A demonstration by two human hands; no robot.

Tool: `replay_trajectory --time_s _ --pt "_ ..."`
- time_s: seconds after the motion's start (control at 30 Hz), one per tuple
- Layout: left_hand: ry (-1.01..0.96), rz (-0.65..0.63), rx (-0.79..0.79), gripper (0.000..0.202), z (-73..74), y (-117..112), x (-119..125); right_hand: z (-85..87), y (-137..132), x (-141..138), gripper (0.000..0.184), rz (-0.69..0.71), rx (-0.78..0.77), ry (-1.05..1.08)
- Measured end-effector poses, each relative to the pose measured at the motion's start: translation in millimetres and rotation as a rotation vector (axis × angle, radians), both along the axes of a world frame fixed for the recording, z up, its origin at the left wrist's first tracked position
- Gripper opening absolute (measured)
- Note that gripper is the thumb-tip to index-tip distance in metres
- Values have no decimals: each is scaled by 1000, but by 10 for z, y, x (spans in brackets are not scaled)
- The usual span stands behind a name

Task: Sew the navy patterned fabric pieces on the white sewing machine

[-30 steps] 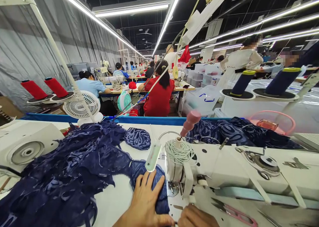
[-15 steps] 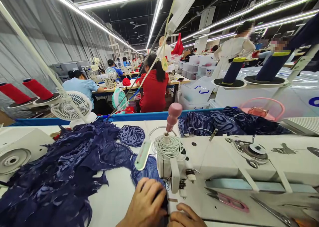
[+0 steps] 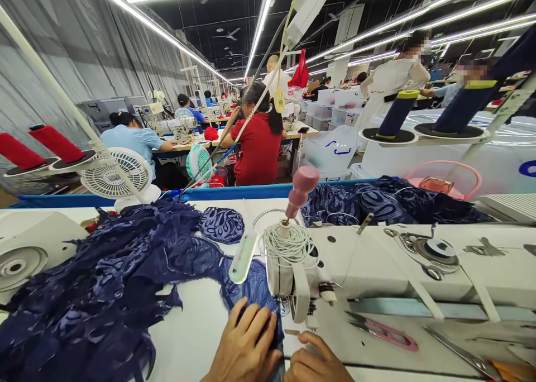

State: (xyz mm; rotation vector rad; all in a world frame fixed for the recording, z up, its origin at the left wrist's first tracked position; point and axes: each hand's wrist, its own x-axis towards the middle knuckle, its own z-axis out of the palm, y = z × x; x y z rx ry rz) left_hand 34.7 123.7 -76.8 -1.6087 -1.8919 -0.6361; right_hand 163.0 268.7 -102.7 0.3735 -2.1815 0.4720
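Note:
Navy lace fabric (image 3: 251, 286) lies on the white table and runs up to the needle area of the sewing machine (image 3: 288, 287). My left hand (image 3: 247, 340) rests on this lace, palm down with fingers extended, just left of the presser foot. Beside it, at the fabric's near right edge, is my right hand (image 3: 314, 362). Its fingers are curled, the index finger reaching forward under the machine head; what the fingertips grip is hidden. Over the lace hangs a pale, lit lamp strip (image 3: 243, 259). A pink-handled tool (image 3: 302, 189) stands in the machine top inside coiled cord.
A large heap of navy lace pieces (image 3: 100, 281) covers the left; another lace pile (image 3: 377, 200) lies behind the machine. Pink thread snips (image 3: 385, 332) and metal scissors (image 3: 460, 351) lie to the right. A white fan (image 3: 117, 172) stands behind. Co-workers sit farther off.
My left hand has flattened and its fingers have spread a little on the lace. More lace shows beside it. The view has shifted slightly. A co-worker in red has raised an arm.

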Motion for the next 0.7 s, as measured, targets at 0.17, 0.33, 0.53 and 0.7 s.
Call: replay_trajectory --time_s 0.17,0.33,0.53,0.7 --pt "-21 -33 -27 29 -7 3 -4 524 184 2 25 -205 120 -254" --pt "10 -39 55 23 -2 23 -2 430 200 -74 32 -332 263 -213" --pt "-4 -17 -11 24 49 57 -58 230 182 -31 27 -352 249 -177" --pt "-41 28 -74 27 33 86 -103 284 155 -13 23 -209 167 -121"
